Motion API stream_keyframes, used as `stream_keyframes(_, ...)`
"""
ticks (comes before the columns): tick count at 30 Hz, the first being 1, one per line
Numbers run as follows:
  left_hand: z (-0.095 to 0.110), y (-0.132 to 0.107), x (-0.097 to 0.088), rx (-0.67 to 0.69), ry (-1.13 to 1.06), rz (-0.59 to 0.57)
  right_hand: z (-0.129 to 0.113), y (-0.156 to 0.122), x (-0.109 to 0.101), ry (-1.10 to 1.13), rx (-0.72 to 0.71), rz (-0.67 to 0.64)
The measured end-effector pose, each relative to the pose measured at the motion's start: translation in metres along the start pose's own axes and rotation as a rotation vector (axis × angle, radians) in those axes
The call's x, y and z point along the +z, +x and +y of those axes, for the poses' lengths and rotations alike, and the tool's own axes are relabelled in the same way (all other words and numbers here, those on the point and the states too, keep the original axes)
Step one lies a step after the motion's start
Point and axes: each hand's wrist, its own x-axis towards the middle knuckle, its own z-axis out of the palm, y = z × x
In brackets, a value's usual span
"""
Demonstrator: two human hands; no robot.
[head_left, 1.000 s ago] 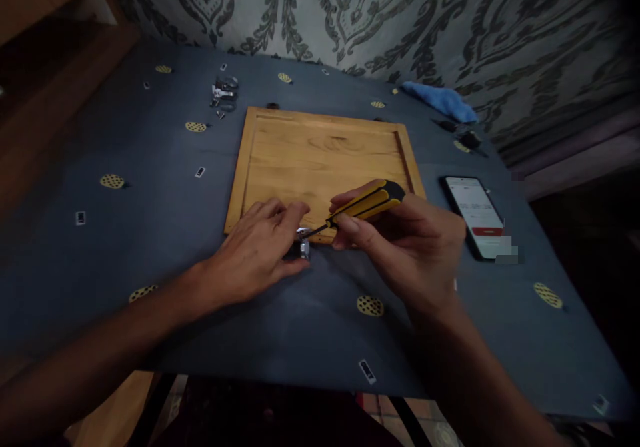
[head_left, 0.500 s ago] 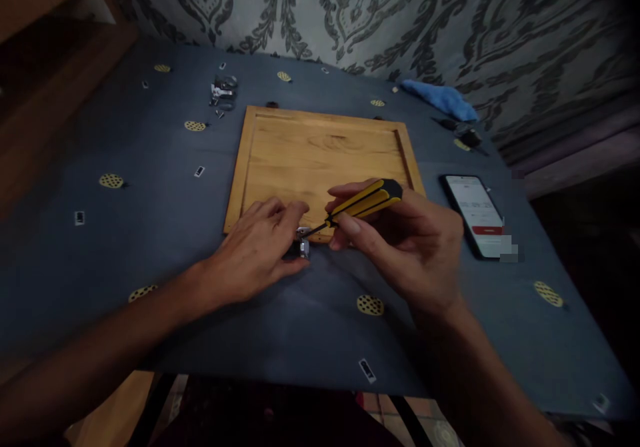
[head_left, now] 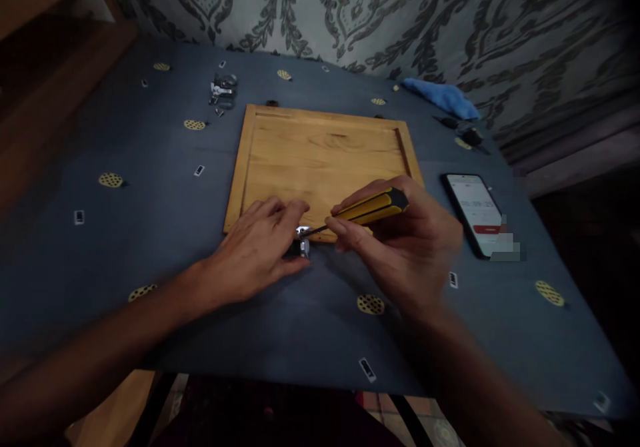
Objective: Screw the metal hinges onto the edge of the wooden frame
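Note:
A square wooden board (head_left: pixel 320 154) lies flat on a dark blue cloth. At the middle of its near edge sits a small metal fitting (head_left: pixel 303 242). My left hand (head_left: pixel 257 250) rests on the cloth with its fingers pressed against that fitting, holding it to the board's edge. My right hand (head_left: pixel 405 244) is closed round a yellow and black screwdriver (head_left: pixel 367 208), whose thin tip points left and meets the fitting. The hand is slightly blurred by motion.
A lit phone (head_left: pixel 475 212) lies right of the board. A blue rag (head_left: pixel 440 97) and small dark items (head_left: pixel 467 134) sit at the back right. Loose metal hardware (head_left: pixel 223 92) lies at the back left. A patterned wall stands behind the table.
My right hand has turned on the screwdriver, and the handle has shifted slightly right and down. My left hand and the fitting have stayed in place.

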Motion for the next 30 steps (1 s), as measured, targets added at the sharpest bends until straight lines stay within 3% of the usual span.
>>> stream_keyframes(9, -0.0009, -0.0012, 0.0013, 0.022, 0.003, 0.022, 0.0059, -0.0087, 0.0023, -0.128, -0.194, 0.200)
stream_keyframes(26, -0.0005, -0.0007, 0.0014, -0.003, -0.014, 0.010, 0.0082, -0.0071, 0.0029, -0.175, -0.104, 0.066)
stream_keyframes(30, 0.0002, -0.0002, -0.0001, 0.007, -0.001, 0.006, 0.0015, -0.0024, -0.0027, -0.106, -0.079, -0.018)
